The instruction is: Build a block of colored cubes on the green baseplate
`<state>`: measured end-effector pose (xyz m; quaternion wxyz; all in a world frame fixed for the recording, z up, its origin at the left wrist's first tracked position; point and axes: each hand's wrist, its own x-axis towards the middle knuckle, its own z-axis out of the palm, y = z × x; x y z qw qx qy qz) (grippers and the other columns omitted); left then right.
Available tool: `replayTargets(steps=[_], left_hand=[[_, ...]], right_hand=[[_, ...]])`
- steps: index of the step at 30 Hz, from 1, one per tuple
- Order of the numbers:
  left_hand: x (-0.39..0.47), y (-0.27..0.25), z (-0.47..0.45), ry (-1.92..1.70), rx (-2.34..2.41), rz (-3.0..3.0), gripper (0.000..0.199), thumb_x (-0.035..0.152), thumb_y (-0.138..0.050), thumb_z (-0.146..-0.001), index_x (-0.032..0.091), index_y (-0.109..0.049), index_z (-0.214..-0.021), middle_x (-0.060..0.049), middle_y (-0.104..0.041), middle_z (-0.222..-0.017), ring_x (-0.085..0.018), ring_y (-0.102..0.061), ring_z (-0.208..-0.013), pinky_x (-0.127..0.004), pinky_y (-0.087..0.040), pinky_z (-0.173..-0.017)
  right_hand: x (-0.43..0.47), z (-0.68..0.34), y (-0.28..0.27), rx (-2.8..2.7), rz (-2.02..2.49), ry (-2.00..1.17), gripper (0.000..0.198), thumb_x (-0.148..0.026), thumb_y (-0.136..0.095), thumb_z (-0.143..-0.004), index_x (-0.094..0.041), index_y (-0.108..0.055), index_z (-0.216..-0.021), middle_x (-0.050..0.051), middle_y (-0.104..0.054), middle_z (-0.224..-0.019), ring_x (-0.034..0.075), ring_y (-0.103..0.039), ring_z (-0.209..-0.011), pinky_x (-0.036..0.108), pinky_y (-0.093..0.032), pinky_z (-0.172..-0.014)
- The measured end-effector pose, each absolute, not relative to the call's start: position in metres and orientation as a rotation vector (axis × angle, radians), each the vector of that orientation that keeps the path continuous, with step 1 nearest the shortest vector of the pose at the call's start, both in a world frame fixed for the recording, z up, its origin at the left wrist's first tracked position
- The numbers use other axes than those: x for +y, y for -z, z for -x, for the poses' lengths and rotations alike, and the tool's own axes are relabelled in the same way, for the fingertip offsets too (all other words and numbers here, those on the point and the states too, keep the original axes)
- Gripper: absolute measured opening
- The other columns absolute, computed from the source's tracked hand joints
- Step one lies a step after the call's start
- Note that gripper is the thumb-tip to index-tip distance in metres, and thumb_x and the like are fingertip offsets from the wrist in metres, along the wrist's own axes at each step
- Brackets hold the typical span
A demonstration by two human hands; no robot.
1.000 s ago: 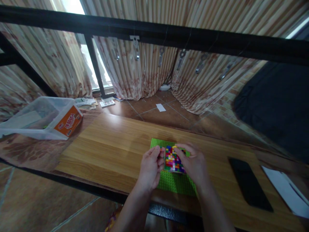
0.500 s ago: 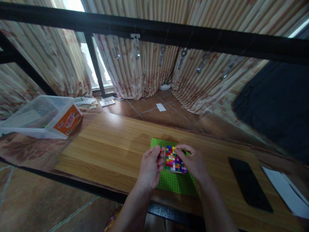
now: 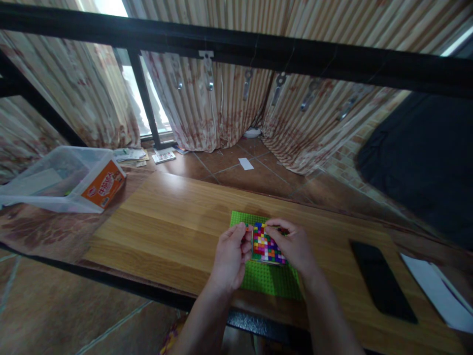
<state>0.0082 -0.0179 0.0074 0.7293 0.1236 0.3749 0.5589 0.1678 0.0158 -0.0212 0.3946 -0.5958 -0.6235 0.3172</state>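
A green studded baseplate [image 3: 271, 283] lies on the wooden board. On it stands a block of small multicoloured toy bricks [image 3: 266, 246], its top a patchwork of red, yellow, white, purple and blue. Left of the block, my left hand [image 3: 231, 251] is closed, with a small orange-red toy brick [image 3: 247, 228] at the thumb and fingertips. My right hand [image 3: 293, 244] reaches over the block's far right part. Its thumb and index finger press together at the block's far edge, and whatever is between them is hidden.
A clear plastic bin [image 3: 84, 182] with an orange label stands at the left. To the right lie a black phone [image 3: 382, 281] and white paper [image 3: 436, 291]. A dark metal rail [image 3: 236, 47] with hanging hooks crosses in front of the curtains.
My right fingertips have shifted slightly left along the block's far edge, covering part of the yellow brick there. My left hand has stayed almost still.
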Motion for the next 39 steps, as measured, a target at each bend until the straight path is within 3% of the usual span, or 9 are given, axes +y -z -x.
replayTargets(steps=[8, 25, 29, 33, 39], left_hand=[[-0.018, -0.006, -0.011, -1.224, 0.838, -0.282, 0.035, 0.037, -0.079, -0.062, 0.010, -0.062, -0.078, 0.004, -0.048, -0.062, 0.000, -0.030, -0.043, -0.015, -0.012, -0.037], [-0.017, -0.002, -0.017, -1.206, 0.840, -0.306, 0.036, 0.038, -0.080, -0.061, 0.011, -0.059, -0.074, 0.005, -0.046, -0.059, 0.000, -0.026, -0.042, -0.015, -0.011, -0.036], [-0.018, -0.004, -0.015, -1.153, 0.810, -0.312, 0.038, 0.041, -0.079, -0.064, 0.010, -0.061, -0.076, 0.005, -0.046, -0.061, 0.001, -0.026, -0.043, -0.014, -0.010, -0.036], [-0.021, -0.009, -0.014, -1.069, 0.772, -0.350, 0.036, 0.040, -0.078, -0.067, 0.011, -0.060, -0.076, 0.005, -0.046, -0.062, 0.001, -0.027, -0.043, -0.014, -0.010, -0.036], [-0.023, -0.010, -0.015, -0.987, 0.741, -0.432, 0.035, 0.042, -0.074, -0.071, 0.012, -0.055, -0.073, 0.005, -0.047, -0.062, 0.001, -0.028, -0.042, -0.013, -0.011, -0.037]], right_hand=[[0.024, -0.162, 0.026, -1.478, 1.477, -0.925, 0.017, -0.035, -0.063, -0.073, -0.021, -0.073, -0.075, 0.000, -0.070, -0.070, 0.017, -0.062, -0.065, 0.030, -0.046, -0.063], [0.021, -0.156, 0.032, -1.449, 1.436, -0.907, 0.020, -0.037, -0.062, -0.075, -0.021, -0.074, -0.075, 0.002, -0.072, -0.070, 0.018, -0.063, -0.065, 0.030, -0.048, -0.064], [0.012, -0.159, 0.024, -1.503, 1.433, -0.812, 0.023, -0.039, -0.061, -0.080, -0.022, -0.074, -0.090, 0.005, -0.073, -0.089, 0.022, -0.066, -0.084, 0.037, -0.050, -0.079], [-0.001, -0.158, 0.005, -1.607, 1.312, -0.668, 0.026, -0.038, -0.052, -0.090, -0.028, -0.071, -0.104, 0.006, -0.067, -0.112, 0.023, -0.059, -0.109, 0.043, -0.043, -0.098], [-0.011, -0.152, -0.013, -1.779, 1.163, -0.844, 0.029, -0.036, -0.045, -0.095, -0.028, -0.071, -0.105, 0.005, -0.066, -0.114, 0.020, -0.059, -0.110, 0.040, -0.044, -0.098]])
